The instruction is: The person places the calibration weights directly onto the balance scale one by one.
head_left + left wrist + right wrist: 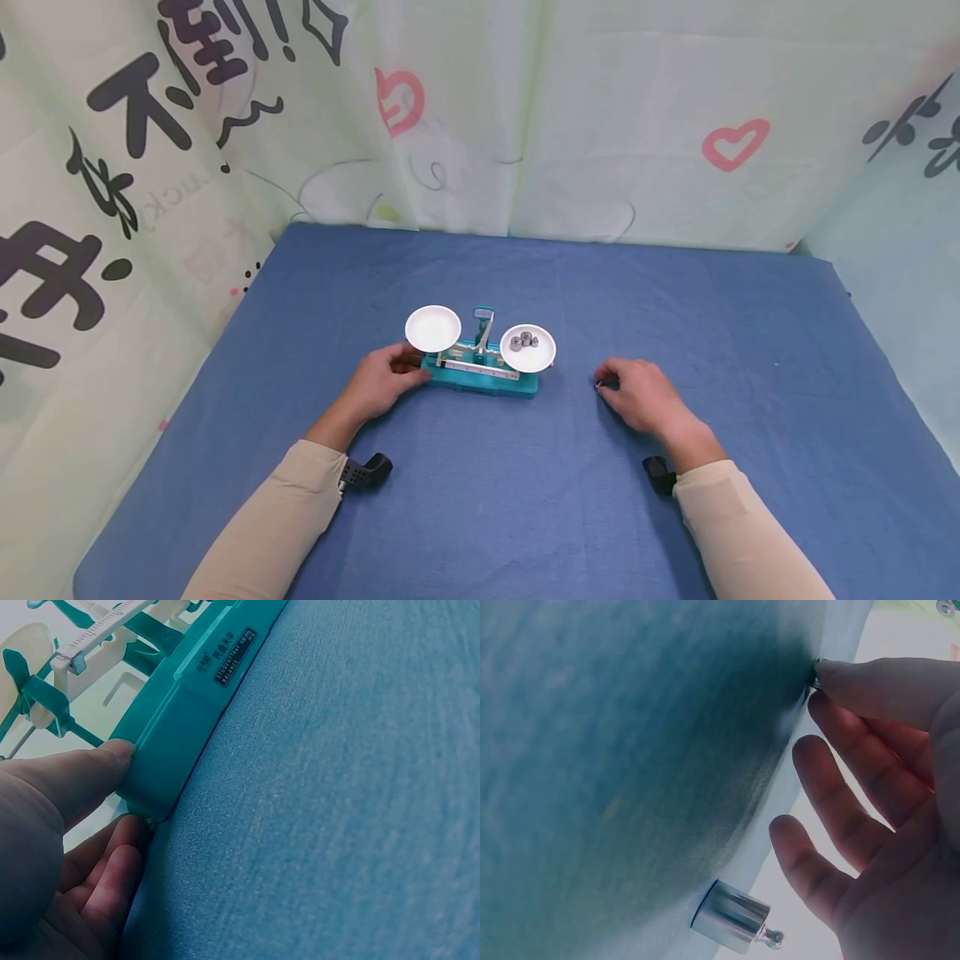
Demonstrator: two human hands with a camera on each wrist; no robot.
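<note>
On surface (480, 500), teal tray balance (480, 383), long axis crosswise, left end gripped by left hand (378, 385). Nearer right hand (641, 396): right pan (528, 362), left and slightly outward of fingers. Three weights (527, 338) in pan; upright knobbed weight (730, 916) near right hand. Clamped in right fingers: tiny metal piece (597, 385).

Passage: cloth (487, 483) nearside of balance (472, 383) | Blocks: raised pans (432, 329); metal weight (730, 915), seemingly near right hand (645, 398)
</note>
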